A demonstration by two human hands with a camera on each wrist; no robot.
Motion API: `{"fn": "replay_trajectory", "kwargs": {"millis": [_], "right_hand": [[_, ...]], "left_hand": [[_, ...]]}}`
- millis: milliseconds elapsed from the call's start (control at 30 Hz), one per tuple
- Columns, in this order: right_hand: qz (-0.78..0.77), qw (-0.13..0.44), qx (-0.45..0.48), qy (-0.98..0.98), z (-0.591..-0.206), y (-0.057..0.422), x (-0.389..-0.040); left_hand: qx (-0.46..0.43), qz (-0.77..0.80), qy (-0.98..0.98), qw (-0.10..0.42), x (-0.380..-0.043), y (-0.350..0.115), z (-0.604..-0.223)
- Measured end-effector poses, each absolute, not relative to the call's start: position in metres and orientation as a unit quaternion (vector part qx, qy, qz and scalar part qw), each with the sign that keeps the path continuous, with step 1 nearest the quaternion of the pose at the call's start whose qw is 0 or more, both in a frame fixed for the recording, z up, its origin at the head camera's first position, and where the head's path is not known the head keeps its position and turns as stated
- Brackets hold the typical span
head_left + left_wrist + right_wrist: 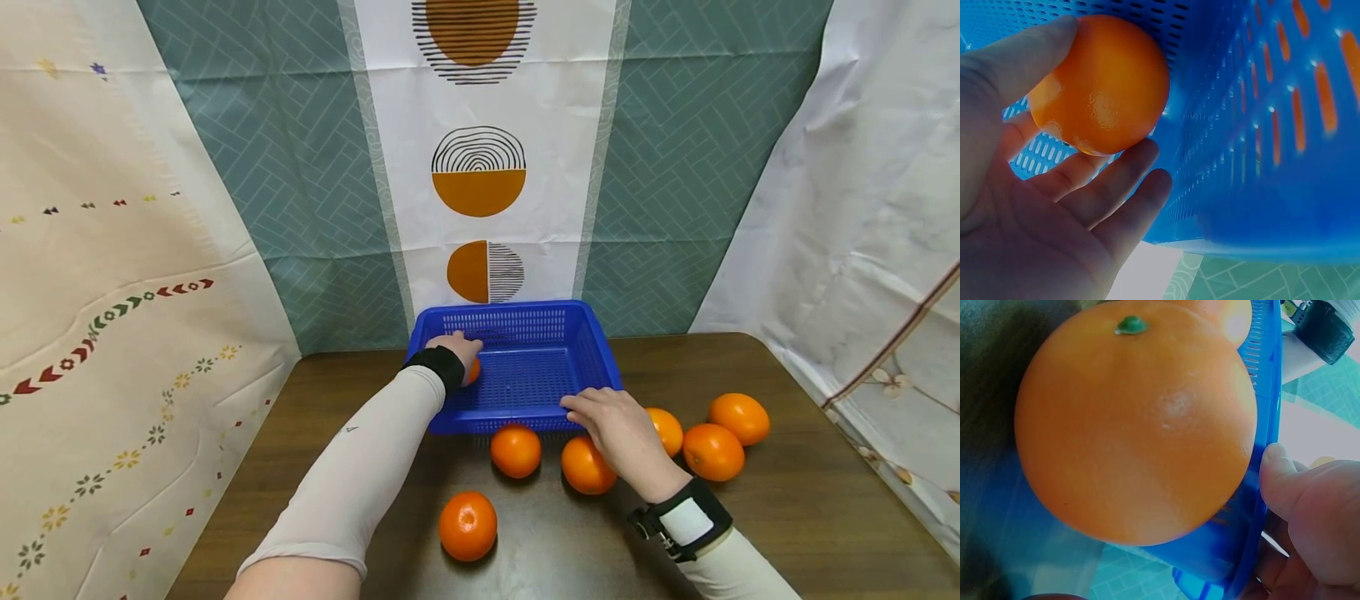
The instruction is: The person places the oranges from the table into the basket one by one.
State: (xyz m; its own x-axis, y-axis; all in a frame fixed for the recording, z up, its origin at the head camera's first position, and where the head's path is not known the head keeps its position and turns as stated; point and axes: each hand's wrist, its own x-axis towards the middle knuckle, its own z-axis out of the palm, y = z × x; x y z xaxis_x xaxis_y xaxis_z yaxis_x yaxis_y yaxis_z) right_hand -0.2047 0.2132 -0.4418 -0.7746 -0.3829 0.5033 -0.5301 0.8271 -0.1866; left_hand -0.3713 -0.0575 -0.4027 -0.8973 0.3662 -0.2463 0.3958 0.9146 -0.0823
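A blue plastic basket [525, 421] with slotted walls stands at the back of the table. My left hand [456, 348] reaches into its left side and holds an orange [1100, 87], thumb on one side and fingers curved round the other, close to the slotted wall. At the basket's front right corner, my right hand [618, 429] grips the rim, its thumb [1277, 472] against the edge. Just outside the rim is a large orange [1135, 425] with a green stem end, close to the right hand but not held. Some right fingers are partly hidden.
Before the basket lie an orange [516, 451], another orange [588, 465] beside the right hand, and a nearer orange [468, 526]. Several more, including an orange [713, 452], cluster right of the right hand. A patterned cloth [480, 192] hangs behind the wooden table [322, 450].
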Motion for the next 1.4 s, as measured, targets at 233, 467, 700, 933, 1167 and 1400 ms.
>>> {"fn": "replay_trajectory", "kwargs": {"millis": [233, 467, 700, 933, 1167, 1400], "right_hand": [[0.162, 0.228, 0.246, -0.928, -0.441, 0.213, -0.204], [0.164, 0.227, 0.249, -0.927, -0.441, 0.212, -0.204], [0.164, 0.226, 0.245, -0.928, -0.440, 0.212, -0.204], [0.164, 0.228, 0.248, -0.927, -0.442, 0.212, -0.204], [0.168, 0.229, 0.252, -0.925, -0.442, 0.211, -0.204], [0.165, 0.228, 0.254, -0.925, -0.442, 0.211, -0.204]], "left_hand": [[0.195, -0.058, 0.972, 0.114, -0.371, -0.057, -0.403], [0.196, -0.045, 0.974, 0.108, -0.372, -0.060, -0.405], [0.206, -0.044, 0.973, 0.097, -0.372, -0.062, -0.405], [0.216, -0.081, 0.967, 0.105, -0.376, -0.062, -0.405], [0.214, -0.068, 0.968, 0.111, -0.370, -0.068, -0.397], [0.210, -0.030, 0.971, 0.110, -0.343, -0.073, -0.374]]}}
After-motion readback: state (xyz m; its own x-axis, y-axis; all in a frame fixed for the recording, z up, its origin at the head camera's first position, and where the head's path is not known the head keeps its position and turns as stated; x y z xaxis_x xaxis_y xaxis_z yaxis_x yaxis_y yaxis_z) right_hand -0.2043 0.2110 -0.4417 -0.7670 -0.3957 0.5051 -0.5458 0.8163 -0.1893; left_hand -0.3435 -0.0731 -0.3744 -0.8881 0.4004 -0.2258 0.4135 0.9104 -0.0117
